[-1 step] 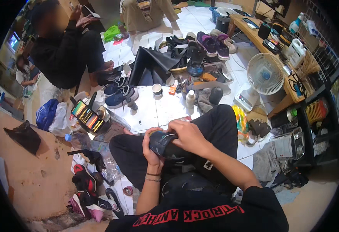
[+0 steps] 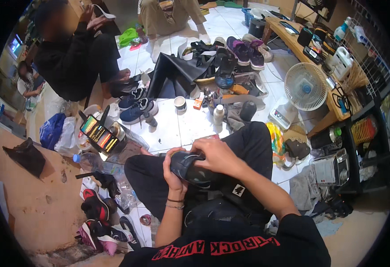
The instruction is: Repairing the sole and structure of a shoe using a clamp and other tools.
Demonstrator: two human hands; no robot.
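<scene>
Head view: the wearer sits cross-legged on the tiled floor point(image 2: 168, 131), w/ a dark shoe point(image 2: 185, 165) held above the lap, btwn both hands. L hand point(image 2: 171, 175) has its grip closed round the shoe's L side. R hand point(image 2: 215, 155) lies against the shoe's R side, fingers bent onto it; its fingertips are partly hidden, so can't tell if that grip pinches anything.

Floor ahead, ctr: white cup point(image 2: 180, 105), small orange-&-white box point(image 2: 198, 102) just R of it, then a white bottle point(image 2: 219, 115), upright, & a dark bottle point(image 2: 248, 110) further R. Navy shoes point(image 2: 135, 113) sit L of the cup. Beyond: a black sheet point(image 2: 172, 75), w/ purple shoes point(image 2: 244, 51) to its R.

L side: phone point(image 2: 99, 135), tilted, screen lit; blue bag point(image 2: 52, 131) farther L; clear bottle w/ blue cap point(image 2: 89, 161) nr. the wearer's L knee. Lower L: a red-&-black shoe point(image 2: 94, 205) above a pink shoe point(image 2: 109, 245).

R side: white fan point(image 2: 305, 85) on the floor beside a wooden table point(image 2: 280, 32); the table carries a white jug point(image 2: 341, 61) & a spray bottle point(image 2: 341, 30), among other bits. Multicolored bag point(image 2: 275, 138) nr. R knee; gray cloth point(image 2: 304, 187) lower R.

Upper L: a co-worker point(image 2: 70, 66) in dark clothes sits, hands raised. Top ctr: another person in khaki trousers point(image 2: 159, 22), also seated.
</scene>
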